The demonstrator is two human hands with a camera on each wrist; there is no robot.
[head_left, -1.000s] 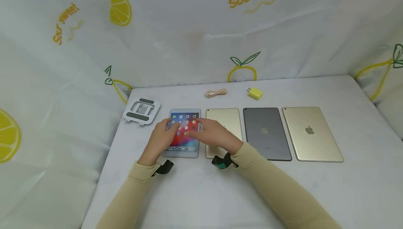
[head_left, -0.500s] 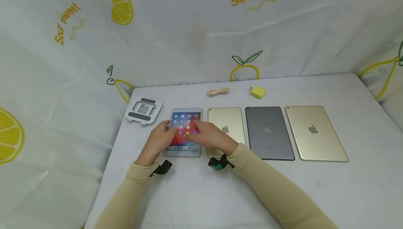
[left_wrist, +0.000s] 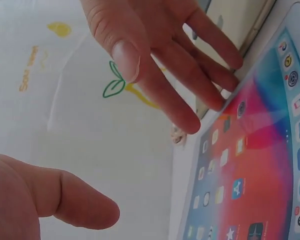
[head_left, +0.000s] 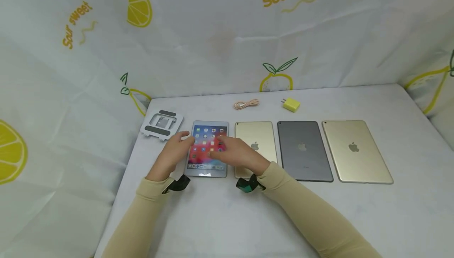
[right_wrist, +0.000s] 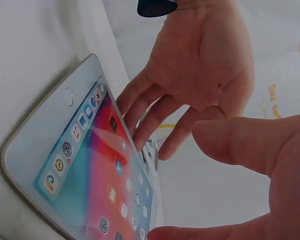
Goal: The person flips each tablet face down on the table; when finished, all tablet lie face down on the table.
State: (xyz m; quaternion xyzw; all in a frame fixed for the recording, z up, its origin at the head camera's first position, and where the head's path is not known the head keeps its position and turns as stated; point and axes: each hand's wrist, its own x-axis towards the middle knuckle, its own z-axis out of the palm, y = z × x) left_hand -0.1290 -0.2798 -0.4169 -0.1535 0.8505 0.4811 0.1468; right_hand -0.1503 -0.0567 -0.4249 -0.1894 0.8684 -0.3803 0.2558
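Observation:
A white-framed tablet [head_left: 205, 173] lies face up, its screen lit with app icons. My left hand [head_left: 172, 153] is at its left side, fingers loosely extended and thumb apart from them, with nothing held. My right hand [head_left: 241, 153] reaches over the neighbouring gold tablet [head_left: 256, 133] to the lit tablet's right side. Its fingers stretch along that edge, and its thumb [right_wrist: 235, 142] is raised over the screen. In the left wrist view the right fingertips [left_wrist: 217, 102] are right at the tablet's edge. The right hand and forearm hide part of the gold tablet.
To the right lie a dark grey tablet [head_left: 303, 157] and a larger gold tablet [head_left: 358, 159], both face down. A folded white stand [head_left: 162, 124] is at the back left. A coiled cable [head_left: 246, 104] and a yellow charger plug [head_left: 291, 104] lie at the back before the curtain.
My left hand has come away from the lit tablet's left edge, moving left. My right hand stays at the right edge. The head view has shifted slightly.

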